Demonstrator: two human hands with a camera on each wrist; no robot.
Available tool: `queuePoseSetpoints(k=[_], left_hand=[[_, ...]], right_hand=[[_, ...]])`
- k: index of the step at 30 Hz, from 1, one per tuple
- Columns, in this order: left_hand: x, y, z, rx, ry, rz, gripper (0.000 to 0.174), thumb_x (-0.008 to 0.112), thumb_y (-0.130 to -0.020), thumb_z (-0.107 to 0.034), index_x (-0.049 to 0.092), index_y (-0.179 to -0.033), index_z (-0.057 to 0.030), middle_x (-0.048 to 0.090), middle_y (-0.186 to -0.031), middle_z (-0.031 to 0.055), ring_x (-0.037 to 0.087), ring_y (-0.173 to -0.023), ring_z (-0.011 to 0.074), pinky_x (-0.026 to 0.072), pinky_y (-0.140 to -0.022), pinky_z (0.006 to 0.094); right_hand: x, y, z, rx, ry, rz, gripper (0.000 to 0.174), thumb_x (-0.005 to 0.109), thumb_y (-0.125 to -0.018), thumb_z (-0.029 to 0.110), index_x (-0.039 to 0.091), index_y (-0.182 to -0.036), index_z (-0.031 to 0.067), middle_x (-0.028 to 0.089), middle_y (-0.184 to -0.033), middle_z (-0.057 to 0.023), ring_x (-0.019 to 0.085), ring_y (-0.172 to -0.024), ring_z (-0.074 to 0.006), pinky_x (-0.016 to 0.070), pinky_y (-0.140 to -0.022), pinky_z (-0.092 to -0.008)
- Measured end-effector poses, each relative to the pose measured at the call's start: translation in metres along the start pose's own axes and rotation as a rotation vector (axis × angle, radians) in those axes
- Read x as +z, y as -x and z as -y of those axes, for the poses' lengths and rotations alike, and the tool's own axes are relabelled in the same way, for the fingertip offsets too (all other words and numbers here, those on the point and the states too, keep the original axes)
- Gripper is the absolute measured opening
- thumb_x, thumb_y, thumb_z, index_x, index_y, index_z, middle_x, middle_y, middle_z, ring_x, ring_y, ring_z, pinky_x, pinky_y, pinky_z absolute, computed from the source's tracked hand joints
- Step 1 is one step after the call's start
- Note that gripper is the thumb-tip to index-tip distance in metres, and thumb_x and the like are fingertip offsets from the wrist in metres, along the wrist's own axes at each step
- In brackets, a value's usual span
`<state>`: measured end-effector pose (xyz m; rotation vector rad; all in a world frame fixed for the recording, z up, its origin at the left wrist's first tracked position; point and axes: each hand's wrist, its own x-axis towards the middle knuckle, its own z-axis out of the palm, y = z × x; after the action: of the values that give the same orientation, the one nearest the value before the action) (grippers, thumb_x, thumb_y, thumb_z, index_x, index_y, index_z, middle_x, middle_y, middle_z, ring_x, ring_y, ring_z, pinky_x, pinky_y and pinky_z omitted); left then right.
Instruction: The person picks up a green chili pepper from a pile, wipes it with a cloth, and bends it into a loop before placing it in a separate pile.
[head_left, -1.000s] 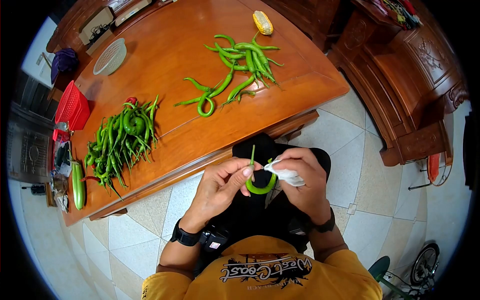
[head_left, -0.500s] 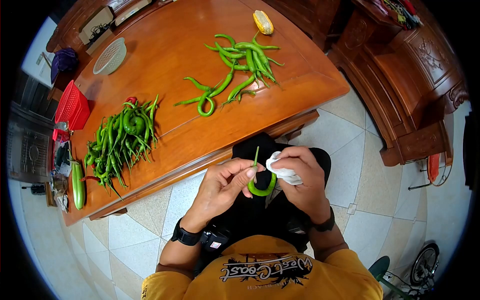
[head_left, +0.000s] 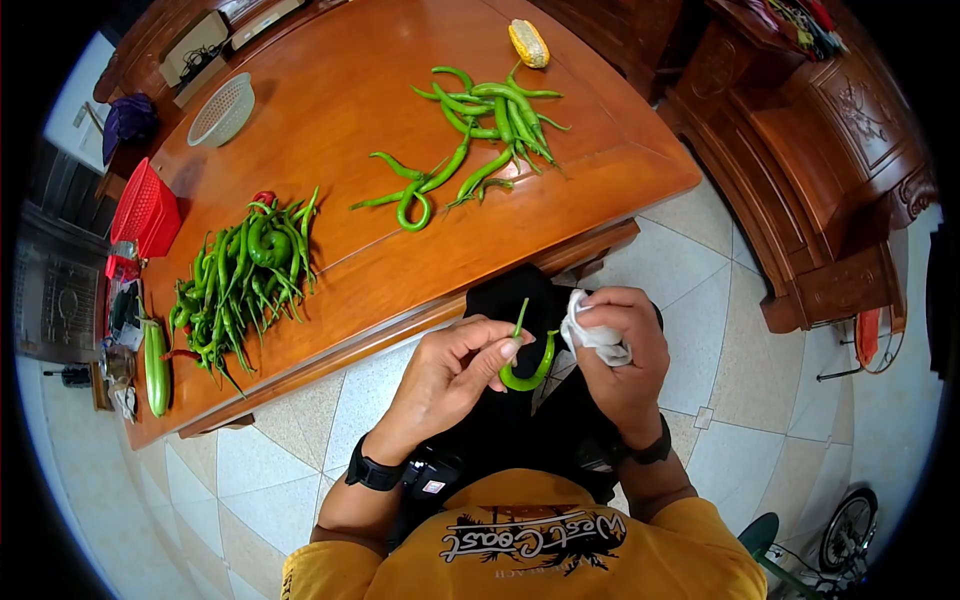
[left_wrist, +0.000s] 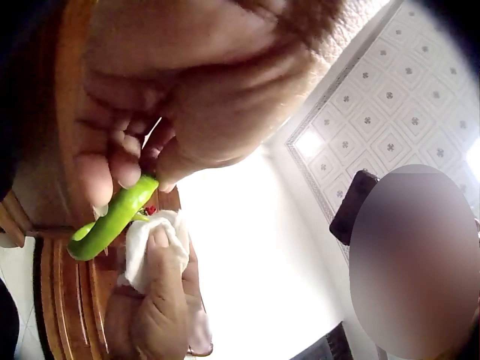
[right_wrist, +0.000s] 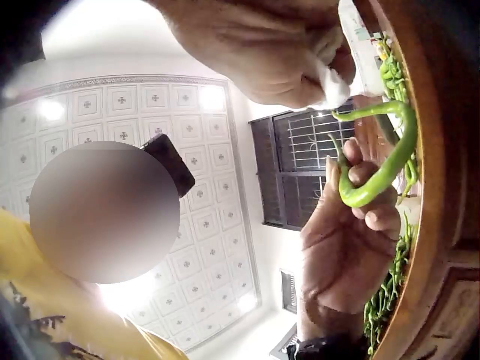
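Note:
My left hand [head_left: 455,375] pinches a curved green chili pepper [head_left: 530,380] near its stem, between thumb and fingers. The pepper bends round like a hook, its tip turned up toward the right hand, as the right wrist view shows too. In my right hand [head_left: 628,370] is a crumpled white cloth [head_left: 590,335], gripped between thumb and fingers. The cloth stands a little to the right of the pepper's tip in the head view. In the left wrist view the cloth [left_wrist: 154,247] overlaps the space just beside the pepper [left_wrist: 112,221].
On the wooden table [head_left: 330,130] lie a big heap of green peppers [head_left: 245,270] at left and a looser group [head_left: 500,120] farther right. A corn piece [head_left: 528,44], a pale basket [head_left: 222,110], a red basket [head_left: 147,210] and a long green vegetable [head_left: 156,368] are also there.
The cloth was at the pepper's tip a second ago; my right hand has drawn it away to the right. My left hand has shifted slightly right, still holding the pepper.

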<state>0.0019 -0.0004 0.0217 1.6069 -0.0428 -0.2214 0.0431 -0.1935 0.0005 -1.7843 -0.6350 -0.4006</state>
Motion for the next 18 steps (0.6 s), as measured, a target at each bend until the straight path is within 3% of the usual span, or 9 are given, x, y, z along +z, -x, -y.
queuePoseSetpoints(k=[2,8,18], left_hand=[[0.0,0.0,0.003,0.01,0.013,-0.032,0.025,0.054,-0.095,-0.017,0.064,-0.107,0.0026,0.058,-0.084,0.0051,0.055,-0.066,0.0087,0.0493,-0.06,0.0215],[0.0,-0.002,0.003,0.061,0.053,-0.098,0.027,0.052,-0.097,-0.02,0.063,-0.108,0.0031,0.063,-0.087,0.0064,0.056,-0.065,0.0097,0.0492,-0.061,0.0223],[0.003,-0.004,0.005,0.223,-0.076,-0.18,0.018,0.056,-0.093,-0.011,0.064,-0.105,0.0008,0.056,-0.088,0.0062,0.058,-0.072,0.0105,0.0477,-0.064,0.0212]], right_hand=[[-0.001,0.0,-0.003,-0.009,0.004,-0.009,0.034,0.067,-0.066,-0.011,0.061,-0.095,0.0041,0.058,-0.097,-0.0109,0.06,-0.085,-0.0251,0.0486,-0.075,-0.0302],[0.003,0.003,-0.003,0.063,-0.029,0.206,0.034,0.066,-0.067,-0.011,0.06,-0.096,0.0045,0.057,-0.099,-0.0113,0.06,-0.087,-0.0263,0.0486,-0.075,-0.0308],[0.007,0.006,0.014,0.129,-0.185,0.341,0.033,0.067,-0.069,-0.008,0.062,-0.098,0.0054,0.056,-0.098,-0.012,0.06,-0.086,-0.028,0.0495,-0.073,-0.0314]])
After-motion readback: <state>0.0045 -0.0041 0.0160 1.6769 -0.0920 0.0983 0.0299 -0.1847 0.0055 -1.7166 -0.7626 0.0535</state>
